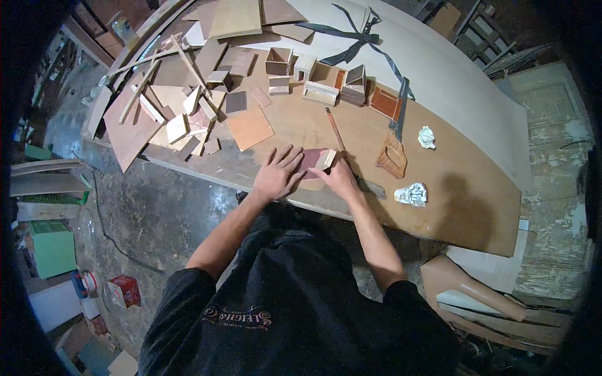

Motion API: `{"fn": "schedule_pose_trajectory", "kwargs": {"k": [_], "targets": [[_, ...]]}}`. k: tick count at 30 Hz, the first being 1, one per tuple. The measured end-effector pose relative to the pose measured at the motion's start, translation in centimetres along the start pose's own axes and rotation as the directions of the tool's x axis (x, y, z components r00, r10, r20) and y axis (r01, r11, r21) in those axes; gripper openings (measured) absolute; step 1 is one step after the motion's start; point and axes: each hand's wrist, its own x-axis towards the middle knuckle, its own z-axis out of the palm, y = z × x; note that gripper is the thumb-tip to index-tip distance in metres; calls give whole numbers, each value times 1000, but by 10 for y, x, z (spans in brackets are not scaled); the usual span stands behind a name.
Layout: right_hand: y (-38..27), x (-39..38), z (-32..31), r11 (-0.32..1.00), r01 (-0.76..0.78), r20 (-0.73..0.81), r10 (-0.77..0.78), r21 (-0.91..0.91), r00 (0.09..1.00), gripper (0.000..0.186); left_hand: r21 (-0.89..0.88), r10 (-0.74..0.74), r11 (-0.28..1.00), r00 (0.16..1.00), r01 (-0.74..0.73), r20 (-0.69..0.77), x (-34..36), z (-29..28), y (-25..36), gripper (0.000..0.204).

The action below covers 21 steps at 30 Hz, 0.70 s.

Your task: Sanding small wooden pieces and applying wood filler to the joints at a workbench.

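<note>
My left hand [280,175] lies with fingers stretched out on a maroon sheet [310,160] near the worktable's front edge. On that sheet's right part my right hand [340,178] grips a small pale wooden block [326,158], thumb low against it. A long reddish pencil-like stick [332,125] lies just beyond my right hand. An orange-tan square piece [249,127] rests to the back left of my hands, and an amber translucent item [390,163] with a dark strap is to the right.
The worktable [470,194] carries wood offcuts [177,128] on the left, several small wooden boxes [279,61] at the back, dark straps [360,37] and crumpled white wads [411,194]. A green box [53,247] stands on the floor at left; cardboard pieces [470,291] lie at right.
</note>
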Motion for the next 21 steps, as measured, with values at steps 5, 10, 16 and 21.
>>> {"fn": "schedule_pose_trajectory", "kwargs": {"k": [5,10,16,21], "targets": [[6,1,21,990,62,-238,-91,-128,967,51,-11,-48,999,999,48,-2,1,-2,4,51],[20,-3,32,945,260,-214,-301,-199,929,64,44,-24,999,998,21,55,4,-4,5,57],[7,10,19,984,80,-257,-120,-160,959,51,89,0,996,998,-6,69,7,-1,3,59],[-4,16,9,967,142,-218,-188,-211,958,54,70,-11,998,997,6,70,2,-2,2,60]]}}
